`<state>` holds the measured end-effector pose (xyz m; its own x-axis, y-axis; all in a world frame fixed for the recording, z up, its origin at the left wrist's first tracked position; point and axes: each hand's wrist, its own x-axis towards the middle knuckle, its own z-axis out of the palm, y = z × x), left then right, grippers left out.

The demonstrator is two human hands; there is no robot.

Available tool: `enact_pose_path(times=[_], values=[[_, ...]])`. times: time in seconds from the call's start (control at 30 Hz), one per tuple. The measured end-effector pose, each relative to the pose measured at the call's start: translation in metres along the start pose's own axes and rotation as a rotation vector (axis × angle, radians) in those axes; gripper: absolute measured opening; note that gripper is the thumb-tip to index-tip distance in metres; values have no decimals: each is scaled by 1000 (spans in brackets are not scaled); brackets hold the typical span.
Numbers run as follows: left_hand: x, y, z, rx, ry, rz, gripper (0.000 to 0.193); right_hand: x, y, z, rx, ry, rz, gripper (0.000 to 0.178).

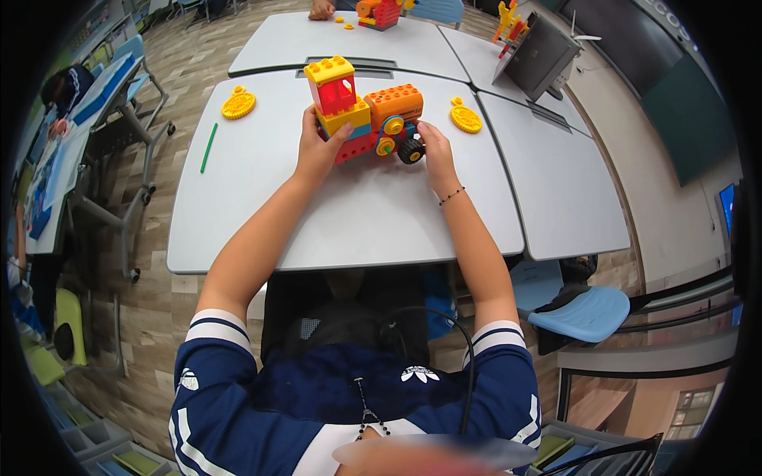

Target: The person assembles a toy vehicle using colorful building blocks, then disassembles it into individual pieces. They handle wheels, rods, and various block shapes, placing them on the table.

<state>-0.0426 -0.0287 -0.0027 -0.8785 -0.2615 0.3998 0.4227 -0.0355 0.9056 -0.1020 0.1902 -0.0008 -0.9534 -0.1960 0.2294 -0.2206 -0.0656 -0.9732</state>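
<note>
I am holding a toy vehicle [361, 120] built of bricks, and it is sitting on or just above a white table [373, 218]; I cannot tell whether it is touching the top. My left hand [320, 149] is gripping the vehicle's left end, the thumb pressing on its near side and the fingers wrapping round behind, closed as far as the bricks are letting them. My right hand [439, 159] is reaching round the vehicle's right end beside a black wheel [411, 151], its fingers slightly bent and partly hidden; I cannot tell how firmly they are holding. A beaded bracelet [452, 195] is circling my right wrist.

On the vehicle, a red cab [334, 94] is standing under a yellow roof [329, 70], left of an orange body [397, 103]. A thin blue band [377, 136] is running by two yellow pulleys on the near side.

Left of the vehicle, a yellow gear [238, 105] is lying flat, and a green rod [209, 148] is lying nearer me. Another yellow gear [466, 120] is lying to the vehicle's right. Well beyond the vehicle, another person's hand [321, 9] is resting near a red and yellow build [379, 14].
</note>
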Motion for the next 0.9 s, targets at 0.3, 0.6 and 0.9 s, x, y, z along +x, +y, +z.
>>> enact_pose_path(times=[0.3, 0.6, 0.9], values=[[9, 8, -9, -225, 117, -94, 61, -5, -4, 4, 51, -129, -18, 38], [5, 11, -6, -370, 55, -219, 62, -12, -13, 7, 203, -245, 86, 53], [1, 23, -4, -300, -7, -223, 69, -11, -24, -2, 38, -304, 143, 51]])
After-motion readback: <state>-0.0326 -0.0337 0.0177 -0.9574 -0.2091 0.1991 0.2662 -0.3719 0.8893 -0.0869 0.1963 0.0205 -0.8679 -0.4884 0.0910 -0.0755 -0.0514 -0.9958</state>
